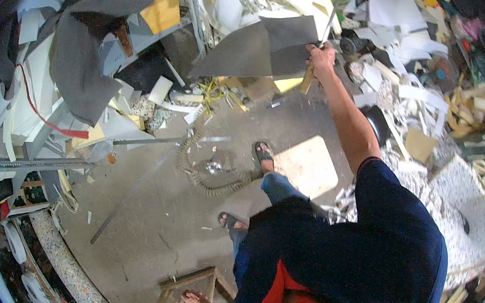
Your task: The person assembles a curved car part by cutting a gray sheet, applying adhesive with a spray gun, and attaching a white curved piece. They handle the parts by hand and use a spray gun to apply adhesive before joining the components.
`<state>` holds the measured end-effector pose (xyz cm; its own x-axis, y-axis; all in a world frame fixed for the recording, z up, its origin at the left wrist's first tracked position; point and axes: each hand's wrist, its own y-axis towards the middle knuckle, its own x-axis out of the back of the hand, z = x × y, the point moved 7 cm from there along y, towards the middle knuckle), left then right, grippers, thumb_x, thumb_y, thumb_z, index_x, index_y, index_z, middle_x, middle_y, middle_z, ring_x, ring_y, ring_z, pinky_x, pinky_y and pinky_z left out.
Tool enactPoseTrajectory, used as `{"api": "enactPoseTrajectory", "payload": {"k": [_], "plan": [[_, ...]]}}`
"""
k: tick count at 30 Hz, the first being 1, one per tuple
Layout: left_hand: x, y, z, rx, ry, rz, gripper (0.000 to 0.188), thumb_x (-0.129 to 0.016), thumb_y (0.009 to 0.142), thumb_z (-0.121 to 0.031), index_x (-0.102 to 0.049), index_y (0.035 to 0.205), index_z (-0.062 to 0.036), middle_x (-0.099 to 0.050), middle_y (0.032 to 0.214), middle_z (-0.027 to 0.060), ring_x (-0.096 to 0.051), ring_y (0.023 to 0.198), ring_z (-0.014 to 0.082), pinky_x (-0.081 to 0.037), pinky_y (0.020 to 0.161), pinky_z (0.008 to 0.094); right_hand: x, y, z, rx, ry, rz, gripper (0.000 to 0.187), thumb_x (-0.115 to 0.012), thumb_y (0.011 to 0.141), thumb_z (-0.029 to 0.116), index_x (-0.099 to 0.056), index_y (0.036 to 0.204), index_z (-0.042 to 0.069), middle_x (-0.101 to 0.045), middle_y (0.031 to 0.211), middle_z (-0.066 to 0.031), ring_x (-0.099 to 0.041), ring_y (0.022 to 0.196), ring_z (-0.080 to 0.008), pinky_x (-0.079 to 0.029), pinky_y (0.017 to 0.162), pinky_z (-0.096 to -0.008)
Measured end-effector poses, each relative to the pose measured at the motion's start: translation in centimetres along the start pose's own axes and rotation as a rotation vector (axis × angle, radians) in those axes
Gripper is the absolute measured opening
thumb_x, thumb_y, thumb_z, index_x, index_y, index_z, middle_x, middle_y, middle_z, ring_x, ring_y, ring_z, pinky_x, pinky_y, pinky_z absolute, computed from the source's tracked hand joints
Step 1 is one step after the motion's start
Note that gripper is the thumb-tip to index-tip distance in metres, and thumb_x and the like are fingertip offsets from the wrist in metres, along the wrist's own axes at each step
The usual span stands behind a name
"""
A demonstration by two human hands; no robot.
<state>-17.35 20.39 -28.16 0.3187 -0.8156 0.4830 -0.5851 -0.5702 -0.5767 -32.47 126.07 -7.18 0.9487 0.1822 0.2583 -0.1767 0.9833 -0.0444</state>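
My right arm reaches far forward, and my right hand (321, 58) is closed at the right corner of a dark grey sheet (285, 43), which looks like foam or felt. A thin, shiny strip (329, 25), possibly a blade, sticks up beside the fingers; whether the hand also grips it I cannot tell. Just below the hand is a narrow brown piece (307, 80). Down at the lower left, my left hand (195, 298) hangs with its fingers loosely apart and nothing seen in them. It is over a wooden frame like a stool (189, 277).
Foam scraps (415, 99) are heaped along the right. Another large grey sheet (79, 63) drapes at the upper left. On the floor lie a coiled ribbed hose (185, 167) and a pale board (308, 166) near my feet. A speckled foam roll (74, 267) stands at left.
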Motion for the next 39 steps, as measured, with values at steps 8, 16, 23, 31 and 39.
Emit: {"api": "enactPoseTrajectory", "payload": {"k": [8,16,23,31,39], "plan": [[-14.8,-16.9,-2.4,-0.350,0.865,0.115,0.026,-0.054,0.098,-0.024,-0.059,0.098,0.0019,-0.062,0.091,0.0202,-0.062,0.083,0.0348,-0.051,0.074,0.0455,-6.8,29.7,-3.2,0.152,-0.638,-0.089,0.051,-0.081,0.073,0.050,-0.072,0.077,-0.001,-0.073,0.079,-0.0190,-0.072,0.073,-0.0332,-0.056,0.071,-0.0473],[-18.3,-23.8,2.3,0.296,-0.070,0.085,0.034,-0.062,0.098,-0.031,-0.062,0.093,0.0028,-0.063,0.081,0.0106,-0.061,0.068,0.0190,-0.053,0.060,0.0361,-2.5,9.0,-4.7,1.021,-0.887,0.142,0.042,-0.069,0.085,0.016,-0.054,0.114,-0.009,-0.067,0.100,-0.0244,-0.067,0.088,-0.0398,-0.053,0.078,-0.0491],[-28.3,-20.8,1.2,0.162,0.275,0.302,0.037,-0.063,0.097,-0.034,-0.065,0.099,0.0034,-0.067,0.087,0.0119,-0.064,0.075,0.0210,-0.055,0.070,0.0364,-1.9,-11.4,-20.8,0.570,-0.748,0.932,0.044,-0.069,0.087,0.014,-0.055,0.127,0.001,-0.067,0.109,-0.0238,-0.066,0.091,-0.0453,-0.055,0.077,-0.0484],[-38.2,-18.9,6.2,0.039,0.582,0.152,0.051,-0.065,0.098,-0.036,-0.053,0.133,0.0000,-0.062,0.126,0.0205,-0.062,0.115,0.0359,-0.050,0.096,0.0437,-12.9,-2.1,-49.4,-0.070,-1.142,0.670,0.024,-0.069,0.082,0.018,-0.059,0.099,0.006,-0.069,0.092,-0.0186,-0.069,0.084,-0.0373,-0.054,0.071,-0.0465],[-46.1,-22.1,9.5,0.181,0.882,0.255,0.093,-0.073,0.085,-0.051,-0.034,0.150,0.0035,-0.044,0.146,0.0304,-0.045,0.133,0.0479,-0.038,0.111,0.0508,-23.6,9.9,-67.1,0.160,-1.037,0.525,0.028,-0.060,0.094,0.036,-0.062,0.103,0.009,-0.065,0.083,-0.0066,-0.064,0.073,-0.0231,-0.051,0.064,-0.0384]]}}
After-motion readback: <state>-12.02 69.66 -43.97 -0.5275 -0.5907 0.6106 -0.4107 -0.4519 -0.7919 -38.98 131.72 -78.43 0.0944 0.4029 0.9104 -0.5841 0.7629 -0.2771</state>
